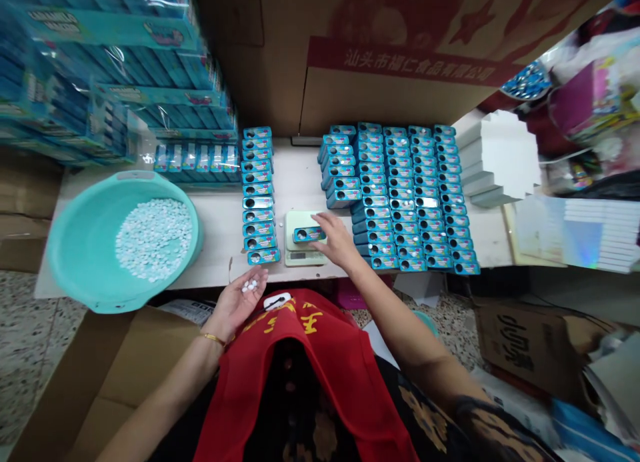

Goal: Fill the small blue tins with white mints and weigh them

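Note:
My right hand [334, 239] reaches over a small pale green scale [301, 251] and its fingers grip a blue tin [309, 234] resting on the scale's platform. My left hand [239, 301] is held palm up near my chest, cupped round a few small white candies [249, 286]. A teal basin [80, 249] at the left holds a heap of the same white candies [154, 239]. A column of blue tins [258, 194] lies left of the scale. A large block of blue tins [410, 199] lies to its right.
Shrink-wrapped blue cartons [115, 69] are stacked at the back left. A big cardboard box [400, 55] stands behind the table. White folded boxes [495, 159] sit at the right. Brown cartons [530, 342] lie on the floor on both sides.

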Motion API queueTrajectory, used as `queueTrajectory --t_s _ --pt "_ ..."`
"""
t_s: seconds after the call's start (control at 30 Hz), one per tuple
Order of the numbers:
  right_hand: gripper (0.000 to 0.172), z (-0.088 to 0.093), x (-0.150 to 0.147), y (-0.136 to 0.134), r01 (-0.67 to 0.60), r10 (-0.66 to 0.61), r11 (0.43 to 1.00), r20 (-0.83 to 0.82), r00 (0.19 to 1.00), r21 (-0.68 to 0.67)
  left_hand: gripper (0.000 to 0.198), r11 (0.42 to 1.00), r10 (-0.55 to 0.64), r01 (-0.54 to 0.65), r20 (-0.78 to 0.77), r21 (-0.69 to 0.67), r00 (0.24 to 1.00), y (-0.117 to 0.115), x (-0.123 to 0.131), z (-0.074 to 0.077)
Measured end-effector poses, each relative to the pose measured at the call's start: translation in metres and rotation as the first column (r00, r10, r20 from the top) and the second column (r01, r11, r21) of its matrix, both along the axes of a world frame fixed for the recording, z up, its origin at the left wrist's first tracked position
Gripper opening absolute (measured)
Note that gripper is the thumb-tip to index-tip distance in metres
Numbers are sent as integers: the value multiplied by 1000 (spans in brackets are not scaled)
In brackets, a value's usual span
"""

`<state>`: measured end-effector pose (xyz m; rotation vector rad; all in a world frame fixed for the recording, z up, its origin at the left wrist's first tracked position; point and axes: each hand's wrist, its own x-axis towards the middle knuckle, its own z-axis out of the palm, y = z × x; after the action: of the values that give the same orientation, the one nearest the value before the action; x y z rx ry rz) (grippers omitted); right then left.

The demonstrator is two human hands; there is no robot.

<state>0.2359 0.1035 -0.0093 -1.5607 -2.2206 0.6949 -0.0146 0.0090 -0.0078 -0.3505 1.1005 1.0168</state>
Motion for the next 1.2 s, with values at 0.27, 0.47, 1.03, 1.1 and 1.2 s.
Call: queueTrajectory --t_s 0.27,0.47,1.03,1.1,1.2 --pt "38 9 -26 81 -93 65 991 265 962 96 26 992 127 -128 -72 -11 989 -8 -29 -1" --pt "33 1 -66 212 45 -89 990 339 937 135 40 945 303 -317 -155 -80 940 -31 -51 0" --pt "16 -46 -93 87 -231 281 957 371 885 -174 25 953 273 -285 -123 -100 954 -18 -61 -3" --pt "17 -57 -109 76 -173 222 972 389 894 -158 24 964 244 -254 -121 -77 962 -15 -58 0" --pt "22 -65 -124 79 -97 142 986 395 908 -132 28 973 205 -216 -125 -81 971 -13 -54 3"
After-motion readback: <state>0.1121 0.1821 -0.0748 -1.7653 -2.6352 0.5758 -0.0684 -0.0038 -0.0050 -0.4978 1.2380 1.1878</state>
